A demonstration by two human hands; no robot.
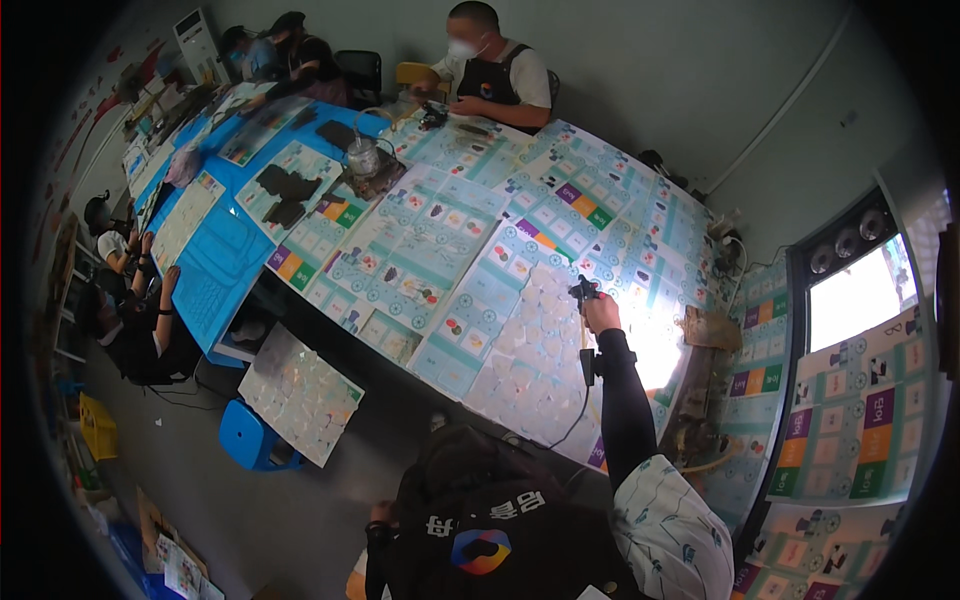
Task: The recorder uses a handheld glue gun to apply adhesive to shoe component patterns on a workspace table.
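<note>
My right hand [601, 313] is stretched out over the table, its fingers closed round a small black tool [582, 291] whose exact kind I cannot make out. Under and beside it, a printed sheet [480, 325] carries many pale, flat, irregular pieces [540, 340] laid close together. A black box [587, 368] sits at my right wrist, and a thin cable runs from it down past the table edge. My left hand [384, 512] is low beside my body, away from the table. Its fingers are too small and shadowed to read.
Printed sheets cover the long table. A metal pot [363, 157] and dark flat pieces [288, 188] lie farther left. A blue stool [254, 436] stands by a board [302, 395] covered with pale pieces. A masked person [495, 75] sits across; several others work at left. A bright window [862, 290] is at right.
</note>
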